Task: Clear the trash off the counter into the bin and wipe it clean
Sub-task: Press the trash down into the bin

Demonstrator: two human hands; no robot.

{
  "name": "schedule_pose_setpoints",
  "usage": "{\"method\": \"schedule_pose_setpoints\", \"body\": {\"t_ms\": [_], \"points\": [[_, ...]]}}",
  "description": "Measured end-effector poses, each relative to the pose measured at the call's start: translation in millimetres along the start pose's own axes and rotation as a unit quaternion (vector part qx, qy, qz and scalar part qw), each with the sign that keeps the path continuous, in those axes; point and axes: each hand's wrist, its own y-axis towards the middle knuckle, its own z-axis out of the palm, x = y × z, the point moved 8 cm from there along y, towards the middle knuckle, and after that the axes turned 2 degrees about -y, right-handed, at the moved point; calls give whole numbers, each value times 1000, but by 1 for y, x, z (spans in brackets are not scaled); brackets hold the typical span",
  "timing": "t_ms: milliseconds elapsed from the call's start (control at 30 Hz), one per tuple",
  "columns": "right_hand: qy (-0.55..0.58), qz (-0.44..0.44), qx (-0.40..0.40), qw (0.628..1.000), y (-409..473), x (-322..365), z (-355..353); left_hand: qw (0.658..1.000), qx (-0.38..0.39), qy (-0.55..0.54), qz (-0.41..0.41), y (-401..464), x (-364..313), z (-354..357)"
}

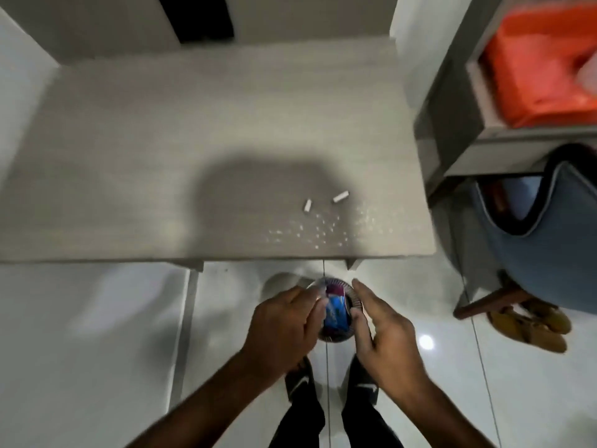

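Note:
On the pale wood-grain counter [161, 156], two short white stubs [308, 206] [340, 197] lie near the front right. White crumbs [319, 229] are scattered just in front of them. Below the counter's front edge a small round bin [337, 337] stands on the floor, holding blue and purple wrappers [336, 310]. My left hand [284, 321] hangs over the bin's left rim with its fingers curled. Something pale shows at the fingertips, too blurred to tell whether it is held. My right hand [384, 334] is beside the bin's right rim, fingers apart and holding nothing.
A grey shelf unit [452, 124] with an orange bag [542, 66] stands right of the counter. Below it are a blue chair [533, 253] and tan shoes [533, 324] on the glossy white floor. My legs and feet are under my hands.

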Motion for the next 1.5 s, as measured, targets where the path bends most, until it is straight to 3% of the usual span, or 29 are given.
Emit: {"method": "schedule_pose_setpoints", "body": {"t_ms": [100,167,300,400,467,567,633,767,867,1000,1100,1233,1367,1500], "points": [[-23,-77,-90,993,33,67,-55,996,-85,20,4,45,-9,-62],[-98,-104,-96,985,74,96,-72,995,-67,47,-61,83,3,-78],[-239,-63,63,967,158,100,-50,978,118,100,-140,134,28,-49],[-330,-83,173,924,178,91,-18,973,158,88,-141,144,38,-28],[-363,-100,183,908,184,85,-8,977,139,87,-139,146,43,-25],[-356,-93,163,915,188,81,-8,976,122,82,-158,149,44,-28],[-308,-68,127,941,181,81,-13,980,85,62,-171,144,37,-38],[-179,-31,32,983,128,80,-24,989,-71,-19,-127,98,9,-61],[-106,-36,-39,993,63,66,-22,986,-113,-79,-95,39,-4,-43],[-105,33,-33,993,4,-7,19,986,-48,-82,-136,-21,13,39],[-83,161,5,983,-9,-89,65,974,29,-76,-212,-44,39,116],[-70,323,72,941,-14,-197,130,939,157,-37,-305,-59,81,224],[-104,367,123,916,-3,-269,181,910,189,-31,-367,-59,116,299],[-85,357,160,917,2,-297,207,892,271,15,-361,-68,133,343]]}}
